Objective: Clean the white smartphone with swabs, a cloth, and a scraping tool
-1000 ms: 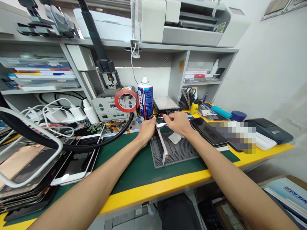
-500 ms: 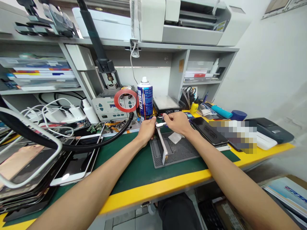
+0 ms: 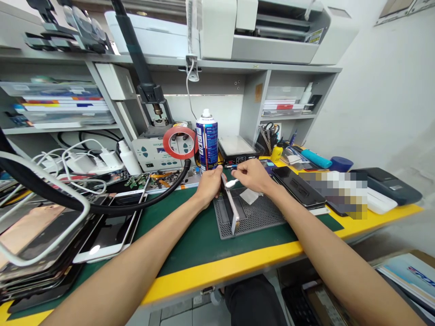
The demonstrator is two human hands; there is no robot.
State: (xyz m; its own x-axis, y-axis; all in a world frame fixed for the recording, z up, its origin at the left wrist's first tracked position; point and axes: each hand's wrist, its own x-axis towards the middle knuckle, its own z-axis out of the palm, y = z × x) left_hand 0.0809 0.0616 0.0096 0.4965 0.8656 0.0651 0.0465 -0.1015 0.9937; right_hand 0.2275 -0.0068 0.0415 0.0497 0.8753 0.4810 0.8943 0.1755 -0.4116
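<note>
My left hand [image 3: 210,184] is closed around the far end of a smartphone [image 3: 233,209], which stands on its long edge, slim side up. Between the fingers of my right hand [image 3: 253,175] is a small white-headed tool [image 3: 231,183], brush-like in shape. Its head lies against or just beside the phone's upper edge; I cannot tell if they touch. Beneath the phone is a grey perforated mat [image 3: 265,219], with a white wipe [image 3: 249,195] lying on it near my right wrist.
A blue spray can [image 3: 207,142] stands just behind my left hand, beside a red tape roll [image 3: 170,142]. Stacked phones lie at left [image 3: 41,253] and right [image 3: 299,186]. A black hose [image 3: 159,206] curves over the green bench mat [image 3: 190,240].
The white head of the tool has shifted slightly towards me along the phone's edge. My left hand keeps the phone in the same place.
</note>
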